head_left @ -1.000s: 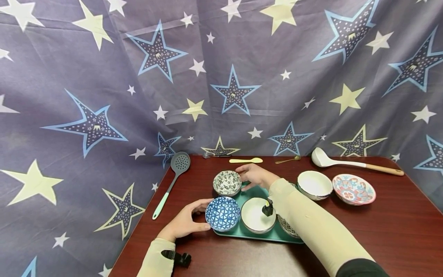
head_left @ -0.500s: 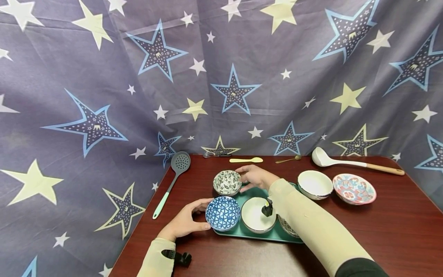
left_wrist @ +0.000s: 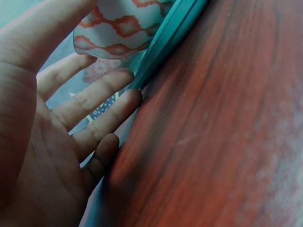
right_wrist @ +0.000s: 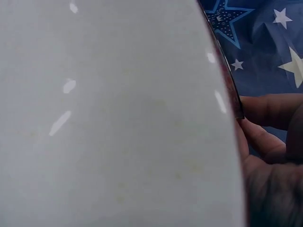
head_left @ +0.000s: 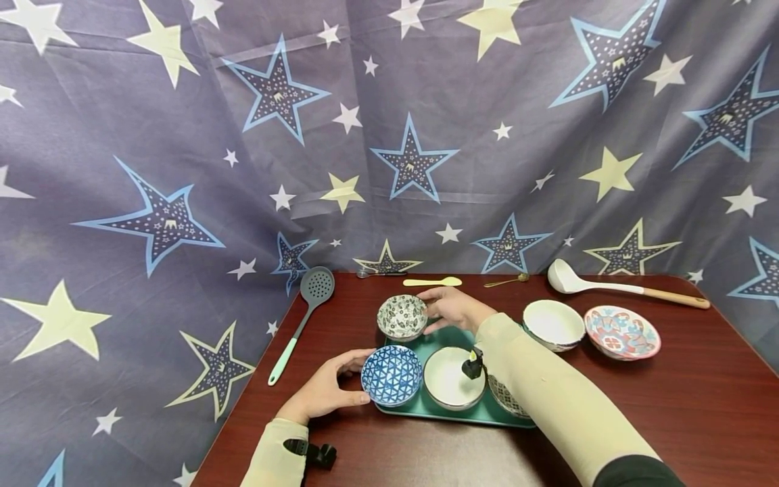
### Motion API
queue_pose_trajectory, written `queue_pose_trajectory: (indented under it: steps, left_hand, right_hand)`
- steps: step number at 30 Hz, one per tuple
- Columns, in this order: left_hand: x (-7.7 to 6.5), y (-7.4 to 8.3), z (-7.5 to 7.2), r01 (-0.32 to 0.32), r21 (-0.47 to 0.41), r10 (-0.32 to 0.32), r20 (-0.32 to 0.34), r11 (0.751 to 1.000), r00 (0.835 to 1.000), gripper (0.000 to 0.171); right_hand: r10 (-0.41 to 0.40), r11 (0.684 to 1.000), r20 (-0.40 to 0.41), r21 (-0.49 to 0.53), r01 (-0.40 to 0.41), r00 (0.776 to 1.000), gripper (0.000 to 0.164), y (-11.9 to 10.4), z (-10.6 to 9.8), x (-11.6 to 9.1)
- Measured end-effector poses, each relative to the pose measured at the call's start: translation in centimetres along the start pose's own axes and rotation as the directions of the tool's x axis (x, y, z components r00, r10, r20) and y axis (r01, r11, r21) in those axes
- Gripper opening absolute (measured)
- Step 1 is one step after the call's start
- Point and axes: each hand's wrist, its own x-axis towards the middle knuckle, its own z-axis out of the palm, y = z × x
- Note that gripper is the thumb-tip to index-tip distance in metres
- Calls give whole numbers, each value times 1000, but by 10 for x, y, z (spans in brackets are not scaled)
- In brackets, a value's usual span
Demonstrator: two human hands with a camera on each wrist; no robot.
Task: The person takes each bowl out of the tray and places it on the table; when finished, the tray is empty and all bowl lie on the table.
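In the head view my left hand (head_left: 331,384) lies around the left side of a blue-and-white triangle-patterned bowl (head_left: 391,375). Its thumb is in front and the fingers are behind, loosely extended. The left wrist view shows relaxed fingers (left_wrist: 106,123) beside a bowl wall (left_wrist: 118,28) with an orange-red pattern on white. My right hand (head_left: 453,308) pinches the right rim of a small black-and-white floral bowl (head_left: 402,316) at the back left of a teal tray (head_left: 447,414). In the right wrist view, fingertips (right_wrist: 258,109) meet that rim behind a large pale surface.
A cream bowl (head_left: 454,379) and a dark-patterned bowl (head_left: 506,398), partly under my right sleeve, sit on the tray. Farther right are a white bowl (head_left: 553,325) and a red-blue floral bowl (head_left: 623,332). A slotted turner (head_left: 317,287), ladle (head_left: 566,277) and yellow spoon (head_left: 432,281) lie around.
The black-and-white floral bowl has shifted slightly right and away from me together with my right hand. My left hand and the blue bowl look unchanged.
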Motion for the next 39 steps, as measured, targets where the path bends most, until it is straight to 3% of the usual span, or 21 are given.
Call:
queue_pose_trajectory:
  steps: [12, 23, 39]
  left_hand:
    - [0, 1, 1, -10, 6, 10, -6, 1000, 1000, 75]
    - [0, 3, 1, -15, -4, 15, -6, 1000, 1000, 75]
    - [0, 3, 2, -3, -4, 3, -1, 1000, 1000, 75]
  right_hand:
    - [-68, 995, -39, 76, 71, 997, 56, -13, -17, -16]
    - [-83, 991, -92, 98, 92, 992, 55, -21, -38, -44]
    - [-238, 966, -141, 64, 249, 961, 57, -23, -74, -94]
